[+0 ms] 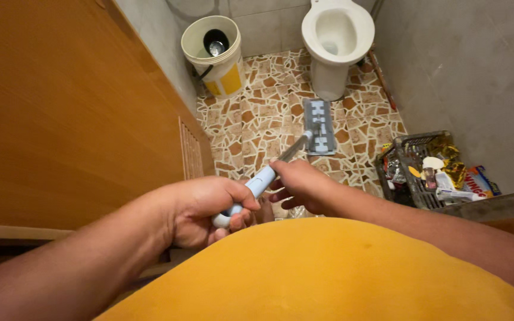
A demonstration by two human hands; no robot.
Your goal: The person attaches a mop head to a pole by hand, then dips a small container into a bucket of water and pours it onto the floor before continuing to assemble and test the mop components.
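Both hands grip the flat mop's pale blue handle (257, 184), left hand (200, 211) wrapped tight at its near end, right hand (301, 181) closed just beyond, the mop head (319, 126) flat on the mosaic floor (257, 119) near the toilet (335, 41).

A pale blue mop handle (256, 185) leads to a grey mop head (319, 126) on brown-and-cream mosaic floor (257, 119). Far: white toilet (335, 35), cream-and-yellow bucket (218, 59). Left: orange-brown door (60, 107).

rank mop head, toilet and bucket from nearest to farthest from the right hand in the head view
1. mop head, on the floor just ahead of the right hand
2. toilet, far end, slightly right
3. bucket, far left corner
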